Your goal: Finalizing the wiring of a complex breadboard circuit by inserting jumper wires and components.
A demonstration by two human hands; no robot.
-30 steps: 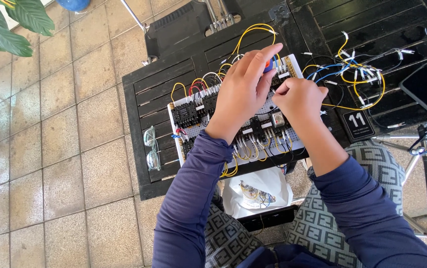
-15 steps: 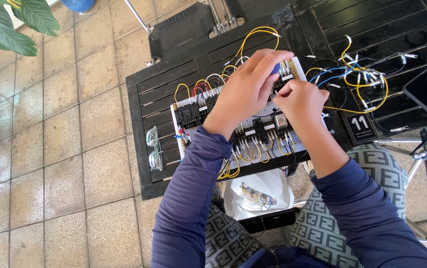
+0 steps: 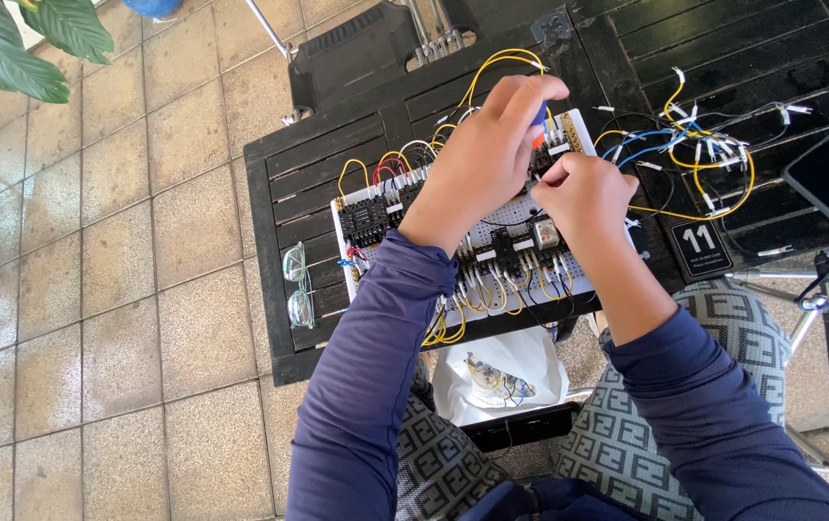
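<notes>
A dark slatted table (image 3: 337, 164) fills the top of the view above the tiled floor (image 3: 96, 289). On it lies the white perforated wiring panel (image 3: 520, 207), lined with black relay blocks and looped with yellow and red wires. Over its upper right corner, the left hand (image 3: 477, 164) has its fingers curled tight round a screwdriver with a blue and orange handle (image 3: 539, 123), tip down at the panel. Just beside it, the right hand (image 3: 583, 198) is pinched narrow at the panel's terminals; what it grips I cannot tell. Loose wire offcuts (image 3: 713, 154) lie to the right, and clear safety glasses (image 3: 297, 285) sit at the left edge.
</notes>
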